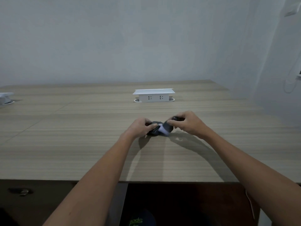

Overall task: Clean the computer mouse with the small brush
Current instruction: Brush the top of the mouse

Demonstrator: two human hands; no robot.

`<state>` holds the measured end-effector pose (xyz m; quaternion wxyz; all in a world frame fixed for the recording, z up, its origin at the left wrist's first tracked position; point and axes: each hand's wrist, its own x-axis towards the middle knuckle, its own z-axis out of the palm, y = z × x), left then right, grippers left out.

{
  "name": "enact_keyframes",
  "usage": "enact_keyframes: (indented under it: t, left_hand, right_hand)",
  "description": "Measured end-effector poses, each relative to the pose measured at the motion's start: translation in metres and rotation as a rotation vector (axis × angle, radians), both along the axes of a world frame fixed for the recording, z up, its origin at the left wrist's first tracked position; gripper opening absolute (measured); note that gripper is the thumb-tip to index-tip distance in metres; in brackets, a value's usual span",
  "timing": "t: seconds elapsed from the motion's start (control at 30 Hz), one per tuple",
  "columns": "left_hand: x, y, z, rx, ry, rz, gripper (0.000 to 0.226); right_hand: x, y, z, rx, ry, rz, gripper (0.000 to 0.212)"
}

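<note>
A dark computer mouse [154, 131] rests on the wooden desk [81, 144], partly covered by both hands. My left hand [140, 127] grips its left side. My right hand [185, 122] holds a small brush [163, 129] with a dark handle and pale bristles, and the bristles lie on the mouse's right half. The brush handle's end shows between my right fingers.
A white socket box [153, 95] stands on the desk behind the hands. Another white box [5, 97] sits at the far left edge. A grey wall rises behind the desk. A cable [289, 85] hangs on the right wall. The desk's front edge runs below my forearms.
</note>
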<state>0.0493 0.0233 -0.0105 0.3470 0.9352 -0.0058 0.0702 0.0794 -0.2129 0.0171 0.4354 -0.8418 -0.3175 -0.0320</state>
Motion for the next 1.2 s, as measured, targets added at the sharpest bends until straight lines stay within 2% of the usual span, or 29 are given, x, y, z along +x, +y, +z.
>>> enact_keyframes:
  t: [0.07,0.2,0.23,0.33,0.37,0.5,0.53,0.67,0.8,0.87,0.97,1.1,1.2]
  left_hand:
    - [0.001,0.001,-0.001,-0.002,-0.002,-0.002,0.031]
    - [0.003,0.001,-0.001,-0.002,0.007,0.007,0.031]
    - [0.003,0.001,-0.001,-0.001,0.013,0.008,0.029]
    - [0.003,0.001,0.001,-0.006,0.008,0.003,0.024]
    - [0.003,0.001,0.001,-0.007,0.006,0.002,0.025]
    - [0.004,0.0,0.0,-0.02,0.019,0.006,0.022]
    - [0.005,0.0,0.001,-0.019,0.023,0.008,0.023]
    - [0.005,0.0,0.002,0.001,0.025,0.015,0.024]
    - [0.006,-0.001,0.001,-0.031,0.04,0.024,0.026]
    - [0.006,0.0,0.0,-0.036,0.032,0.021,0.027]
    - [0.006,0.001,0.0,-0.014,0.014,0.013,0.027]
    - [0.008,0.001,-0.003,-0.047,0.026,0.017,0.03]
    - [0.009,0.003,-0.005,-0.062,0.016,0.013,0.027]
  right_hand:
    - [-0.006,0.003,0.0,0.0,0.077,0.082,0.017]
    - [0.004,0.009,-0.004,-0.098,-0.228,-0.186,0.016]
    - [0.005,0.008,-0.003,-0.082,-0.224,-0.183,0.017]
    - [-0.002,0.005,0.0,-0.05,0.004,0.041,0.018]
    - [-0.003,0.006,-0.001,-0.072,0.019,0.062,0.018]
    - [0.008,0.009,-0.009,-0.11,-0.259,-0.256,0.021]
    - [0.006,0.009,-0.008,-0.093,-0.26,-0.248,0.021]
    - [-0.007,0.01,0.0,-0.132,-0.091,0.035,0.018]
    - [0.004,0.014,-0.002,-0.174,-0.281,-0.197,0.02]
    - [0.003,0.014,0.002,-0.133,-0.256,-0.153,0.021]
    - [-0.003,0.015,0.006,-0.119,-0.109,-0.018,0.019]
    - [0.007,0.015,-0.004,-0.148,-0.258,-0.236,0.022]
    - [0.004,0.013,-0.003,-0.068,-0.176,-0.195,0.026]
